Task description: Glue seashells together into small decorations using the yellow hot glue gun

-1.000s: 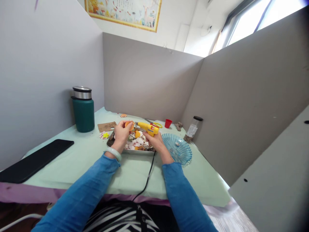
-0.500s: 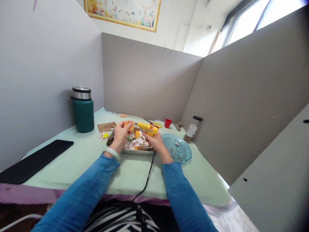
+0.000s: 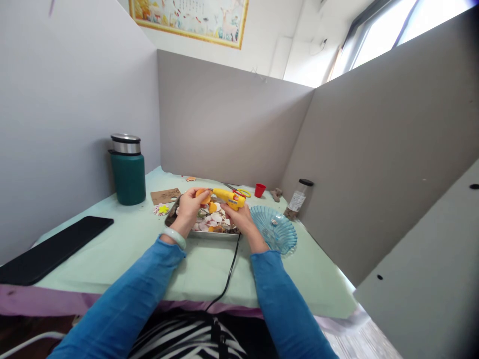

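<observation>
My left hand pinches an orange shell above a metal tray. In my right hand is a yellow hot glue gun, its handle wrapped by my fingers. The gun's nozzle points left and sits close to the shell; whether it touches cannot be made out. Under both hands the tray holds several white, pinkish and orange shells. A black cord runs from below my right hand over the table's front edge.
Right of the tray lies a blue fluted glass plate. Behind stand a red cup, yellow-handled scissors and a labelled jar. At left are a green flask, a black mat and a brown board.
My left hand has shifted slightly right and turned a little with the orange shell. My right hand and the glue gun have barely moved.
</observation>
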A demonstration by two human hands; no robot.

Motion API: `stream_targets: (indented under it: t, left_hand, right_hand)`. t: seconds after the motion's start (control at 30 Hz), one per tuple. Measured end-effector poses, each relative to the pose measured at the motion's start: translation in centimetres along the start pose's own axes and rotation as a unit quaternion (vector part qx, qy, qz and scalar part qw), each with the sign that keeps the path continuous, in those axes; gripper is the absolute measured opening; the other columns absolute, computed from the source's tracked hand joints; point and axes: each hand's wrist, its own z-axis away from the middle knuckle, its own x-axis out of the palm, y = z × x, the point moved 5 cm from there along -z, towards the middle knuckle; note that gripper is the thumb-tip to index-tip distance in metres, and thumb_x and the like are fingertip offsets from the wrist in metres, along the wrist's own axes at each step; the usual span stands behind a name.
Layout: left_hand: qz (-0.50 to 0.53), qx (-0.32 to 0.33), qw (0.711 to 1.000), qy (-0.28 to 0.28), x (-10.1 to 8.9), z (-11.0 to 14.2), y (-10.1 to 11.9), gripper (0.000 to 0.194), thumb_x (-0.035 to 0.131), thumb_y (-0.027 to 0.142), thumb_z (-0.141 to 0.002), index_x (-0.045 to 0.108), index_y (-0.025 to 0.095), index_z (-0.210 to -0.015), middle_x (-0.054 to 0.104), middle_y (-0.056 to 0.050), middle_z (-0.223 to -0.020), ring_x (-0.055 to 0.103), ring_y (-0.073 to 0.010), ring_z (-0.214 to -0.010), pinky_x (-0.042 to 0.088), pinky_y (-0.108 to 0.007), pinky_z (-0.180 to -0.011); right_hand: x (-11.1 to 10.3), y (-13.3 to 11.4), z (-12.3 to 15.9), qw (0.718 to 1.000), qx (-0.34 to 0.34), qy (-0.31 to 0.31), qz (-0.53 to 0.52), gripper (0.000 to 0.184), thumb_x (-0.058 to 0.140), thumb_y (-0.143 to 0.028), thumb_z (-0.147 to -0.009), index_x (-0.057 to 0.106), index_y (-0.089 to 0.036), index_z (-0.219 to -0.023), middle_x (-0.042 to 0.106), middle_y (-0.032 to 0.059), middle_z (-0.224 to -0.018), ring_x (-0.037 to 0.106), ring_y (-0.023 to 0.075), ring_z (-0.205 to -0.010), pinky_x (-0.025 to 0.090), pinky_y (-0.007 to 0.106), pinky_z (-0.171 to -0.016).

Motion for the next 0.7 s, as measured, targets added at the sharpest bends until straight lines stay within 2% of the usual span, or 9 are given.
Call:
stream_targets:
  t: [0.4, 0.7]
  left_hand:
    - [-0.010, 0.001, 1.000, -0.013, 0.08, -0.04, -0.13, 0.047, 0.087, 0.043, -0.049, 0.067, 0.013, -0.080, 0.066, -0.004, -0.076, 0.057, -0.0130, -0.062, 0.041, -0.021, -0.050]
    - [-0.005, 0.001, 1.000, -0.012, 0.00, -0.16, -0.38, 0.047, 0.087, 0.044, -0.049, 0.066, 0.013, -0.078, 0.064, -0.002, -0.072, 0.056, -0.0123, -0.060, 0.041, -0.022, -0.050]
  right_hand:
    - [-0.08, -0.16, 0.06, 1.000, -0.001, 0.010, 0.002, 0.027, 0.066, -0.043, -0.078, 0.060, -0.018, -0.068, 0.055, -0.0033, -0.050, 0.048, 0.0100, -0.043, 0.039, 0.022, -0.047]
    - [0.00, -0.02, -0.04, 1.000, -0.006, 0.002, 0.005, 0.029, 0.066, -0.043, -0.078, 0.058, -0.019, -0.063, 0.055, -0.0032, -0.049, 0.048, 0.0098, -0.041, 0.039, 0.023, -0.045]
